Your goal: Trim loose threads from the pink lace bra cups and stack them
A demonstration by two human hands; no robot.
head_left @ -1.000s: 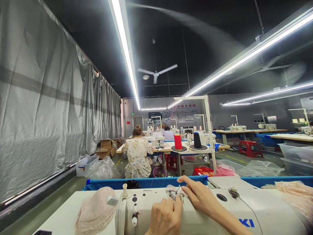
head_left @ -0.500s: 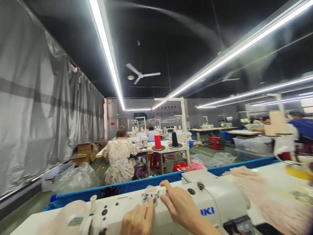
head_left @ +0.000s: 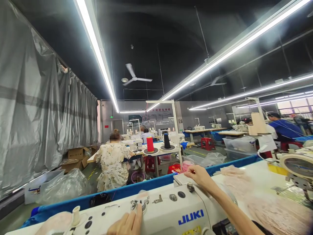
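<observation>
A white JUKI sewing machine [head_left: 171, 220] stretches across the foreground. My left hand [head_left: 126, 223] rests on its top with the index finger stretched out, its tip on a small metal winding mechanism [head_left: 144, 206]. The other left fingers are partly cut off by the lower edge. Over the ribbed cover [head_left: 182, 179] at the machine's back right is my right hand [head_left: 199, 176], thumb and fingers drawn together. Whether a thread lies between those fingertips is too fine to see. A small metal thread guide [head_left: 190, 187] stands just below that hand.
A cream spool pin [head_left: 76, 215] sticks up at left. Pale pink fabric [head_left: 236, 179] lies on the white table to the right, near another sewing machine [head_left: 297, 166]. Beyond the blue cloth trough [head_left: 156, 182] stand red [head_left: 150, 144] and black thread cones [head_left: 166, 142]. A co-worker [head_left: 112, 163] sits ahead.
My right hand has moved right and back, from beside the winding mechanism to above the ribbed cover. My left index finger stays at the mechanism. The view has shifted slightly right.
</observation>
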